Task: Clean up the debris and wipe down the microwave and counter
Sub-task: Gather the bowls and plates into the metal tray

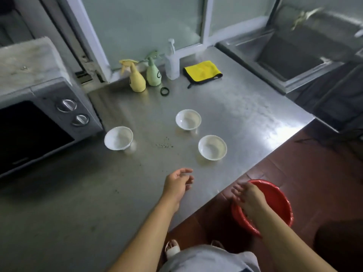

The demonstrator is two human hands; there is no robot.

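Step in hand, as judged: debris removal. The left hand (177, 183) hovers over the counter (245, 114), fingers loosely curled, holding nothing. The right hand (248, 197) hangs over the red basin (279, 201) on the floor, fingers relaxed — any contents cannot be determined. Debris (164, 144) lies scattered between three white bowls (188, 119). Next move: gather those specks, then fetch the yellow cloth (202, 71) near the back wall — the microwave (39, 122) remains unwiped.
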